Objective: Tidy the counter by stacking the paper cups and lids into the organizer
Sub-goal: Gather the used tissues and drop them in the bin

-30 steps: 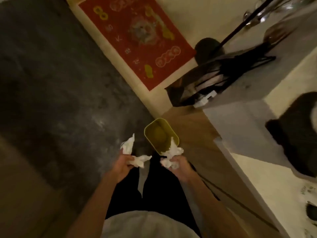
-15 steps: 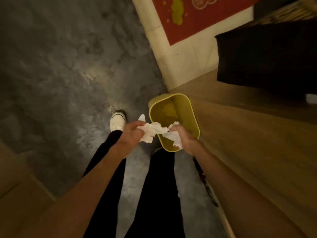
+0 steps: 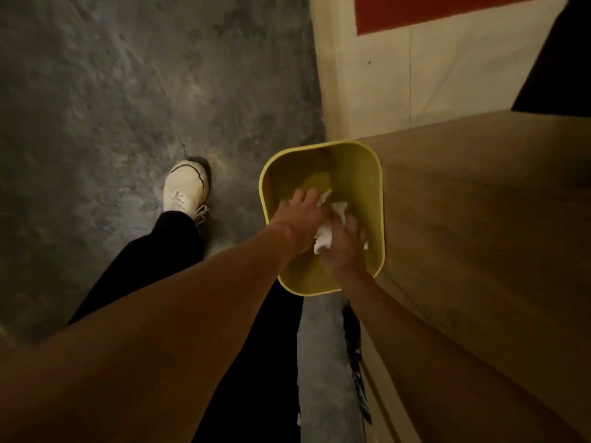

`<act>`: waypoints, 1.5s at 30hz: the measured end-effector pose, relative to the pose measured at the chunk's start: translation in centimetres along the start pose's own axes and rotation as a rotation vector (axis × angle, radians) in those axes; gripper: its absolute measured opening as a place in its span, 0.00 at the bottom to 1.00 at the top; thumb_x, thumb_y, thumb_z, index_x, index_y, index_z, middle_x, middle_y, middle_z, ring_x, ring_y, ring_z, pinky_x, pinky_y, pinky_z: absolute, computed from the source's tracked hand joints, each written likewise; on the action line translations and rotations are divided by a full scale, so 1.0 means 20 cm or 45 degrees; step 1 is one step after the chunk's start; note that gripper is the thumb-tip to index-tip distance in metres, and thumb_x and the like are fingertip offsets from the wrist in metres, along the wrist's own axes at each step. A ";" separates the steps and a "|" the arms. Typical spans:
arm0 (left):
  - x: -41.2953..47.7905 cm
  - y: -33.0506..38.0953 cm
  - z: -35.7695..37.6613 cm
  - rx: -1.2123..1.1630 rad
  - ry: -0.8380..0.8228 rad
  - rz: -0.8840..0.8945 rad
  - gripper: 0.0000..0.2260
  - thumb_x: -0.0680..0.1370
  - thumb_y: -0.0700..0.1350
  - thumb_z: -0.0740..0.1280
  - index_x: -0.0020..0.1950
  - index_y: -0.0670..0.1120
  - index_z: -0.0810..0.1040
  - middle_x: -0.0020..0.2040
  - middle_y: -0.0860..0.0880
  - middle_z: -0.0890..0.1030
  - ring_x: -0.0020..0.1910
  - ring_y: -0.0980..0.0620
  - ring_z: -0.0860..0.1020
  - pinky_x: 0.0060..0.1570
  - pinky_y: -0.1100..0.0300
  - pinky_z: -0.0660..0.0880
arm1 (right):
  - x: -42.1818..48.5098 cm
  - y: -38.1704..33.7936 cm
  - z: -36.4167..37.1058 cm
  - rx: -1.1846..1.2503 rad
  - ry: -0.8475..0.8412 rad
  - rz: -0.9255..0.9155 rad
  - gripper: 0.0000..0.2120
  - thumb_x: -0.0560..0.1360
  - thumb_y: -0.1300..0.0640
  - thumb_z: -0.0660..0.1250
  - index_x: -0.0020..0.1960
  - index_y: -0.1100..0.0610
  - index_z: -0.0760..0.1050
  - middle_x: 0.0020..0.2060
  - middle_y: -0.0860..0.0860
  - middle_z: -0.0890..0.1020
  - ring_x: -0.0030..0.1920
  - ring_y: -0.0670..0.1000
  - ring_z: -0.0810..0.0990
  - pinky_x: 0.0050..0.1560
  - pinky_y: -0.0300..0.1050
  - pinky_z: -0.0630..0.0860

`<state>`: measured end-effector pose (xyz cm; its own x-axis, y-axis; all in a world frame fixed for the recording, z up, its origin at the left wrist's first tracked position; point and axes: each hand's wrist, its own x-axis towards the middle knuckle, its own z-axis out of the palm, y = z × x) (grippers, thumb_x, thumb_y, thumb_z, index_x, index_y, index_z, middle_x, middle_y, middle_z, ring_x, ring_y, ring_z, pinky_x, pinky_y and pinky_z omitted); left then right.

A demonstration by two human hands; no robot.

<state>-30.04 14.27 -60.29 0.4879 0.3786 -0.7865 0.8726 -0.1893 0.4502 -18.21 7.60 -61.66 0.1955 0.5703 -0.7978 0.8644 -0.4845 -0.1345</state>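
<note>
Item: yellow bin (image 3: 377, 193), standing on the grey floor (image 3: 112, 91), its right side against the wood cabinet front (image 3: 479, 219). All places below are given from this bin.

Nearest, over its near half: my right hand (image 3: 343, 247), back up, fingers loosely spread and lying on crumpled white tissue (image 3: 323, 238); whether they pinch it I cannot tell. Over its middle: my left hand (image 3: 302, 219), fingers extended, slightly apart, pressing on the same tissue, a corner showing past the fingertips.

Contents: the tissue wad; bare yellow bottom beyond it.

Left of the bin: my white shoe (image 3: 185, 190). Beyond it: cream wall (image 3: 399, 75) with a red panel (image 3: 447, 8).

Paper cups, lids, organizer: none in view.

Change from half a second earlier: both hands were above the near rim holding tissue; now they are down inside.
</note>
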 end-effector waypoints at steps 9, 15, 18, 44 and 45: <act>-0.10 -0.06 -0.09 0.067 -0.070 0.000 0.37 0.77 0.41 0.67 0.79 0.57 0.50 0.79 0.43 0.34 0.76 0.35 0.33 0.76 0.37 0.48 | -0.07 -0.07 -0.17 -0.025 -0.337 0.004 0.55 0.68 0.53 0.77 0.77 0.43 0.37 0.78 0.54 0.39 0.78 0.58 0.48 0.75 0.59 0.54; -0.58 -0.02 -0.49 0.194 -0.004 -0.077 0.27 0.78 0.43 0.63 0.76 0.53 0.59 0.80 0.42 0.48 0.78 0.36 0.47 0.73 0.34 0.53 | -0.50 -0.32 -0.60 0.159 -0.221 -0.042 0.37 0.72 0.55 0.73 0.76 0.52 0.59 0.74 0.54 0.66 0.72 0.56 0.66 0.71 0.52 0.64; -0.94 0.03 -0.75 0.249 0.005 -0.117 0.21 0.78 0.42 0.62 0.71 0.51 0.66 0.72 0.42 0.67 0.71 0.38 0.66 0.68 0.40 0.66 | -0.84 -0.51 -0.85 0.298 -0.019 -0.125 0.23 0.73 0.55 0.71 0.68 0.53 0.73 0.64 0.54 0.78 0.65 0.55 0.75 0.65 0.52 0.72; -2.88 1.68 -0.60 0.594 -0.134 0.735 0.16 0.82 0.47 0.60 0.70 0.54 0.71 0.69 0.48 0.73 0.65 0.47 0.73 0.67 0.48 0.72 | -3.71 0.22 -0.62 1.247 1.035 0.443 0.09 0.79 0.52 0.63 0.58 0.44 0.76 0.53 0.41 0.79 0.51 0.41 0.77 0.53 0.40 0.76; -2.90 1.77 -0.53 0.631 -0.144 0.774 0.16 0.82 0.47 0.60 0.70 0.54 0.71 0.69 0.49 0.73 0.65 0.48 0.73 0.66 0.50 0.72 | -3.77 0.28 -0.55 1.268 1.074 0.486 0.10 0.79 0.52 0.63 0.58 0.45 0.77 0.54 0.42 0.80 0.51 0.42 0.78 0.53 0.43 0.78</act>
<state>-27.60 -4.78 5.68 0.8581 -0.0104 -0.5133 0.3471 -0.7250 0.5950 -23.01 -30.80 4.33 0.8773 0.3491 -0.3294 0.0654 -0.7668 -0.6386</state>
